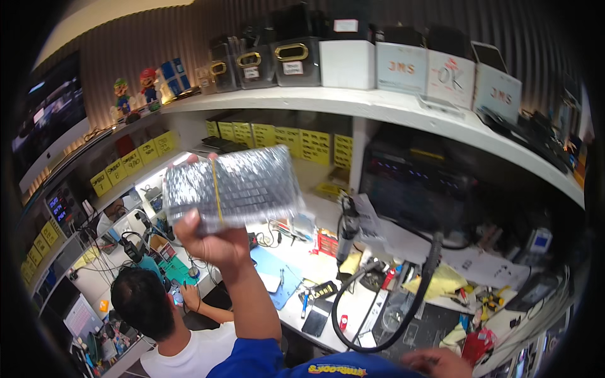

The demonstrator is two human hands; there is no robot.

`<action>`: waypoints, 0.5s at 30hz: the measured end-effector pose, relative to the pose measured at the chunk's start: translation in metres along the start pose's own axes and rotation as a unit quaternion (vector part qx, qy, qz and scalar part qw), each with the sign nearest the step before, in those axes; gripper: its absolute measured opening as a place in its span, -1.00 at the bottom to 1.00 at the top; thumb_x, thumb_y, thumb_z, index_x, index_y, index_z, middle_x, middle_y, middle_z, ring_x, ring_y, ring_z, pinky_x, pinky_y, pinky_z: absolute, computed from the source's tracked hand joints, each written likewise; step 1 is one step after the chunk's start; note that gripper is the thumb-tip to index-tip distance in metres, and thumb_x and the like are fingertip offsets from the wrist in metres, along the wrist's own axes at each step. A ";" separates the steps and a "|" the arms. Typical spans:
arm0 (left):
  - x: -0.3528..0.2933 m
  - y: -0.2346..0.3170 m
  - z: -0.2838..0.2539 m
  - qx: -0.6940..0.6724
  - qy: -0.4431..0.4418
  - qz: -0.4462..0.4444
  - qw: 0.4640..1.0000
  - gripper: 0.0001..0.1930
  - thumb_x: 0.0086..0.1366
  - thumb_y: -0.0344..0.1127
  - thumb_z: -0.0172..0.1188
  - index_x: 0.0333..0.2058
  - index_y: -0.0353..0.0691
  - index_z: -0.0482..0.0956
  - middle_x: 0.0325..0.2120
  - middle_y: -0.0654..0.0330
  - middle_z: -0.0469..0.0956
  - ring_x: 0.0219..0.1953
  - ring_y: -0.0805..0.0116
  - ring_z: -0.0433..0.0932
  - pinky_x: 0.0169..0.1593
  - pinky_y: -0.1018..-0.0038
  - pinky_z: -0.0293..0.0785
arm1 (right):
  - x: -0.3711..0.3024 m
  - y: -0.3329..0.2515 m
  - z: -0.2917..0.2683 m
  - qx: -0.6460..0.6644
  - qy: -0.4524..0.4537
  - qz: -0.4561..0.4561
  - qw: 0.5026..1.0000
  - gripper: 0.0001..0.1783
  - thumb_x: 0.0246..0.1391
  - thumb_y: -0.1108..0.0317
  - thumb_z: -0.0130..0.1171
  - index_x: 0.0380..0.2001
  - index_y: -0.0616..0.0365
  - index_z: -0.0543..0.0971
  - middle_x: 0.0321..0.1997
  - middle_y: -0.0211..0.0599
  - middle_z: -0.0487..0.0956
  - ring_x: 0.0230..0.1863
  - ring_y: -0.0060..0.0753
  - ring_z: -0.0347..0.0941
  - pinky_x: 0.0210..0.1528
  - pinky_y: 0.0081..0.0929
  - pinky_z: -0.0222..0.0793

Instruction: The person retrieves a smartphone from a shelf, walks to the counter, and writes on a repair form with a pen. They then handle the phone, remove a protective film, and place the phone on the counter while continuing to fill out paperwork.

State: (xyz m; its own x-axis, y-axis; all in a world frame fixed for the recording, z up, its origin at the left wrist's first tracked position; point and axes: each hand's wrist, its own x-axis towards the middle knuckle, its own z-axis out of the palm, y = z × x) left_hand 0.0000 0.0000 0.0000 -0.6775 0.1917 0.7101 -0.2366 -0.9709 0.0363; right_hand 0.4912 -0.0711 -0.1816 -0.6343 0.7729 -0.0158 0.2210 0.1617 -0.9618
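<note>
The person's left hand (217,242) grips a plastic-wrapped keyboard (258,183) with a yellow rubber band (217,189) around it, the thumb at the lower edge and fingertips showing over the upper edge. The keyboard is held raised in the air, above the level of the white workbench (293,321). The right hand (441,360) is low at the picture's bottom edge, fingers bent and blurred; whether it holds anything cannot be told. Between the keyboard's lower edge and the benchtop there is open air, with a blue mat (271,268) lying below. To its right, an upright black-and-grey instrument (346,230) and a looping black hose (435,258) stand in the way, the hose curving down past the bench's front edge. A black phone (316,318) lies near that edge. Behind, a dark monitor (409,189) sits beneath the white upper shelf (271,97), whose front edge runs above the keyboard and carries dark bins (296,61) and a white box (346,65). Toward the bench's left part, a seated co-worker (142,302) in a white shirt works at a green mat (179,271), close beside the raised forearm.
</note>
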 end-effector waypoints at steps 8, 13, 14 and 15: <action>-0.116 0.036 0.073 0.028 -0.061 -0.307 0.949 0.03 0.06 -0.20 0.20 0.52 -0.31 0.02 0.30 -0.28 0.39 0.35 -0.28 0.46 0.41 -0.08 0.44 | 0.112 -0.180 0.049 -0.349 0.176 -0.436 0.811 -0.01 -0.11 0.11 0.67 0.44 -0.24 0.47 0.55 0.14 0.28 0.43 0.38 0.34 0.45 0.19 0.24; -0.140 0.057 0.091 0.095 -0.076 -0.400 0.908 0.09 0.24 0.05 0.39 0.55 -0.26 -0.05 0.40 -0.16 0.30 0.41 -0.08 0.39 0.49 0.08 0.31 | 0.137 -0.142 0.061 -0.262 0.092 -0.424 0.862 0.04 0.03 0.25 0.59 0.55 -0.11 0.29 0.52 0.11 0.30 0.40 0.15 0.42 0.40 0.03 0.37; -0.148 0.057 0.080 0.101 -0.103 -0.404 0.903 0.13 0.23 0.14 0.43 0.55 -0.25 -0.05 0.42 -0.14 0.28 0.42 -0.04 0.37 0.49 0.10 0.30 | 0.135 -0.135 0.068 -0.122 0.055 -0.370 0.919 -0.02 0.11 0.24 0.51 0.55 -0.04 0.27 0.47 0.04 0.35 0.37 0.07 0.44 0.35 0.03 0.42; -0.155 0.054 0.067 0.108 -0.129 -0.407 0.898 0.19 0.22 0.23 0.47 0.55 -0.24 -0.06 0.43 -0.12 0.26 0.44 0.00 0.36 0.49 0.12 0.30 | 0.131 -0.126 0.081 0.021 0.014 -0.304 0.952 -0.08 0.20 0.24 0.43 0.55 0.02 0.25 0.42 -0.02 0.40 0.35 -0.01 0.46 0.31 0.03 0.47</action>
State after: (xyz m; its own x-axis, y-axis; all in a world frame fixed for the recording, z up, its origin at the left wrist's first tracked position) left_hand 0.1391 -0.0921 -0.0608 -0.1516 0.8379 0.5244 -0.4204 -0.5348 0.7330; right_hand 0.3199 -0.0397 -0.0847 -0.6155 0.5607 0.5539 -0.2108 0.5601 -0.8011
